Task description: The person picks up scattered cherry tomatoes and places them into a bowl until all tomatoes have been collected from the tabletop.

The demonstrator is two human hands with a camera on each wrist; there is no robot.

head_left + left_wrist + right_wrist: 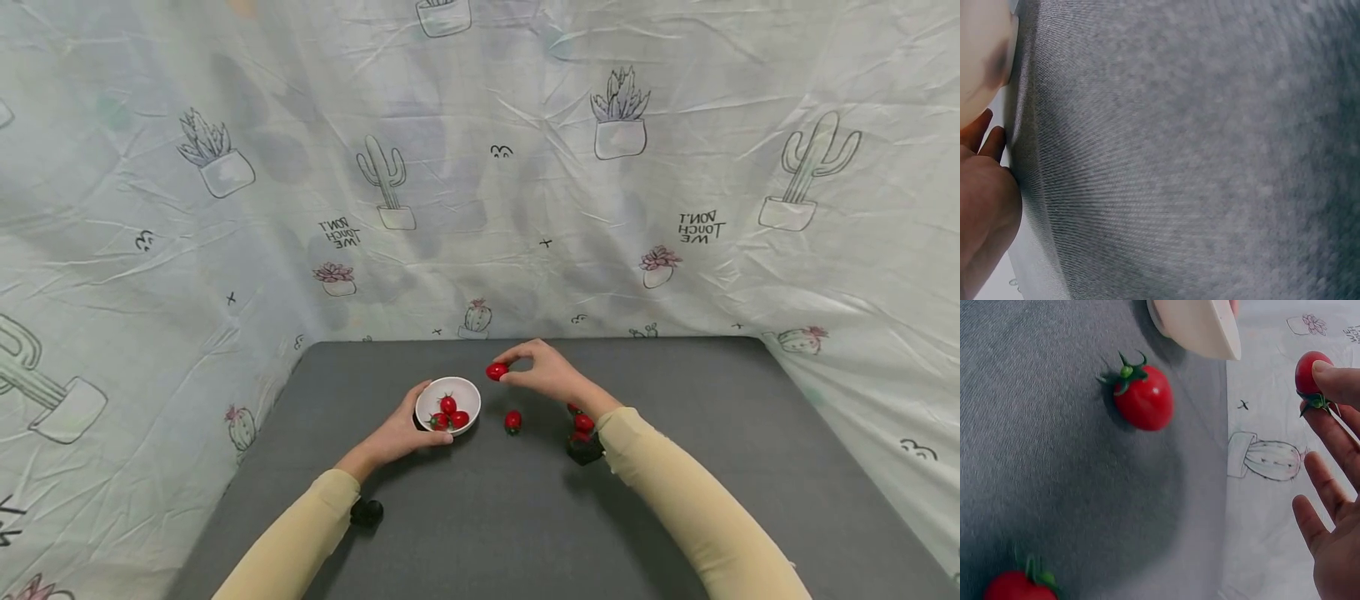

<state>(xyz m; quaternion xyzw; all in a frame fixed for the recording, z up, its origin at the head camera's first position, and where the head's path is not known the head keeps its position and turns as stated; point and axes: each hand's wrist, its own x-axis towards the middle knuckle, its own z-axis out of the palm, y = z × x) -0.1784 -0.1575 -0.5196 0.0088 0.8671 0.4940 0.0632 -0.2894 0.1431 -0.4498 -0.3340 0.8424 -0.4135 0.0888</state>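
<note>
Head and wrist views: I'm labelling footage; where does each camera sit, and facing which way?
Head: on the head, facing forward and down at white bowl; left hand, right hand and sleeves show.
Left wrist: on that wrist, facing mostly tabletop; left hand and bowl at edge.
Right wrist: on that wrist, facing tabletop, right hand and pinched tomato.
Head and right wrist share that tomato.

- Head view: soft, diffuse light; the pale curtain point(450, 275) reads bright, the grey bench point(480, 533) far darker.
- A soft-edged shadow falls on the bench beside the right sleeve point(690, 492).
- Left wrist view: the bench's weave blurs towards the right, where the edge darkens.
- Right wrist view: broad shadow dims the bench; a white glint marks the nearby tomato point(1145, 400).
</note>
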